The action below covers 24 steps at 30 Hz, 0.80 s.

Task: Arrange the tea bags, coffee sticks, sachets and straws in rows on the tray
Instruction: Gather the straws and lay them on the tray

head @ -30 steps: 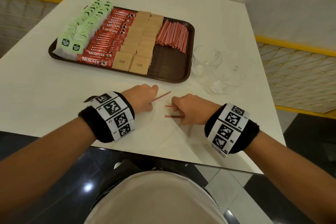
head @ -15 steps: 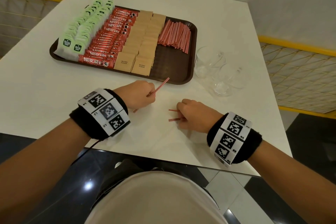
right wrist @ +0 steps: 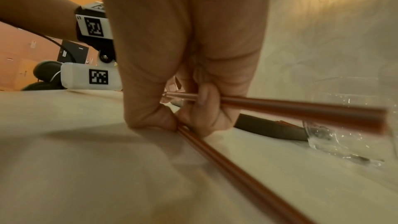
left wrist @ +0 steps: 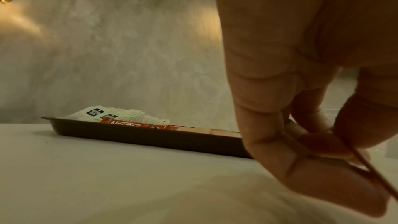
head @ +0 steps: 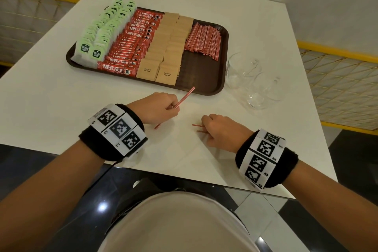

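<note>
A brown tray (head: 214, 88) holds rows of green tea bags (head: 102, 32), red coffee sticks (head: 131, 47), brown sugar sachets (head: 167, 51) and a pile of red straws (head: 204, 41). My left hand (head: 161, 106) pinches one red straw (head: 185, 96) just in front of the tray's near rim; the straw's far end points at the tray. My right hand (head: 216, 129) grips two red straws (head: 197, 128) low over the table; in the right wrist view one straw (right wrist: 301, 110) sticks out between the fingers and another (right wrist: 226, 159) lies against the tabletop.
Two clear glasses (head: 245, 71) (head: 263, 92) stand on the white table (head: 61, 98) right of the tray. The table's near edge is just behind my wrists. A yellow railing (head: 335, 49) runs beyond the table on the right.
My left hand has lifted its straw off the table and moved forward toward the tray's near rim. The right hand has stayed nearly in place with its straws.
</note>
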### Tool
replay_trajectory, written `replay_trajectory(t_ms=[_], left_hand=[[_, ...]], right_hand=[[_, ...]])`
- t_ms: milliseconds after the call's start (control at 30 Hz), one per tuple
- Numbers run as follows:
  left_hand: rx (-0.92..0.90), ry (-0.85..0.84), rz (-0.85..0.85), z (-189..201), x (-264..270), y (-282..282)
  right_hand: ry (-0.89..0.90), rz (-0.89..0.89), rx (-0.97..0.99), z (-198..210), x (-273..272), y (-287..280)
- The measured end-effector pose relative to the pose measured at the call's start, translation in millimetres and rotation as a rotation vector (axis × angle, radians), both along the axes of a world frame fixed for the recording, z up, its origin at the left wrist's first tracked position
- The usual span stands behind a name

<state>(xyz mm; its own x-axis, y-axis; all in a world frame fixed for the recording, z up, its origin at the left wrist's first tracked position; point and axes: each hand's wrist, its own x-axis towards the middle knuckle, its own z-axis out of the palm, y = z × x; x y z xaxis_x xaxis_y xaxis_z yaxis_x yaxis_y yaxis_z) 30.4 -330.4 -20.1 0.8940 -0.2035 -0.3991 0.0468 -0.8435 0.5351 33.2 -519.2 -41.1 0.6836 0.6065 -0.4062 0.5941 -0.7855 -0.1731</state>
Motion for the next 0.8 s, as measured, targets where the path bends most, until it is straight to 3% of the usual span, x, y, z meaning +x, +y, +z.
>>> replay_trajectory(t_ms=[233,300,400,467,533,600,733,800], left_hand=[[-0.237,0.024,0.126,3.8,-0.7,-1.9],[-0.354,0.024,0.185,6.6,0.0,-1.8],[-0.531,-0.016,0.238,10.9,0.1,-2.5],[-0.646,-0.063,0.252,12.2,0.9,-4.8],[-0.706,-0.125,0.231,12.9,2.2,-8.5],[-0.763,-0.204,0.255,11.8,4.5,-11.7],[-0.937,-0.267,0.550,4.3,14.7,-5.2],[-1.016,-0.201,0.668,3.0,19.1,1.5]], right_hand=[[-0.183,-0.033,-0.028,8.4,8.7,-4.6],[-0.150,-0.177,0.162,18.3,16.3,-4.8],[0.103,-0.501,0.708,29.2,29.0,4.9],[0.266,-0.645,0.967,32.0,33.7,17.2],[0.390,-0.660,1.071,28.7,36.3,32.0],[0.397,-0.646,1.141,25.9,40.6,47.4],[0.350,-0.688,1.261,35.4,54.2,64.6],[0.283,-0.670,1.248,44.3,61.8,71.0]])
